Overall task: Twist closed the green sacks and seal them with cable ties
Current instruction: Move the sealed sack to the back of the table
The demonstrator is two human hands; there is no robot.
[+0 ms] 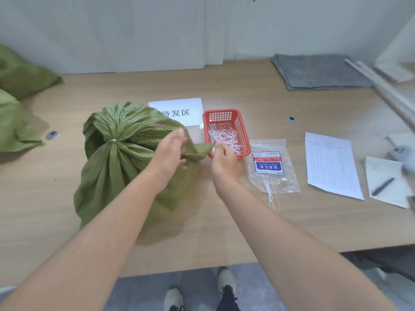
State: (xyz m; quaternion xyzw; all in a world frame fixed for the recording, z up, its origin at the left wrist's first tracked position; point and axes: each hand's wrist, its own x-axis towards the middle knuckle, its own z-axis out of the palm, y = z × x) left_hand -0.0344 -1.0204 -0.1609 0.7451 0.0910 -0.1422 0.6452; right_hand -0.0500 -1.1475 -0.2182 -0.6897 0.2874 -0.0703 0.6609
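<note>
Hands are apart — the left hand (170, 151) holds a loose fold of the green sack (116, 167), and the right hand (223, 161) pinches a thin white strip (217, 142) at the edge of the red basket (244, 136). The sack sits on the worktop (224, 221), its neck bunched tight under a white cable tie (113, 140). It looks best to keep the crinkly woven cloth still and lift one stiff strip — not a clump.

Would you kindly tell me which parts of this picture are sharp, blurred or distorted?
Head view: soft, even light, no glare; the green sack casts only a faint shadow on the table. Head view: sack and red basket are fairly sharp; the pen and papers at the right edge are smeared. Head view: wide-angle distortion bows the table's edges.
</note>
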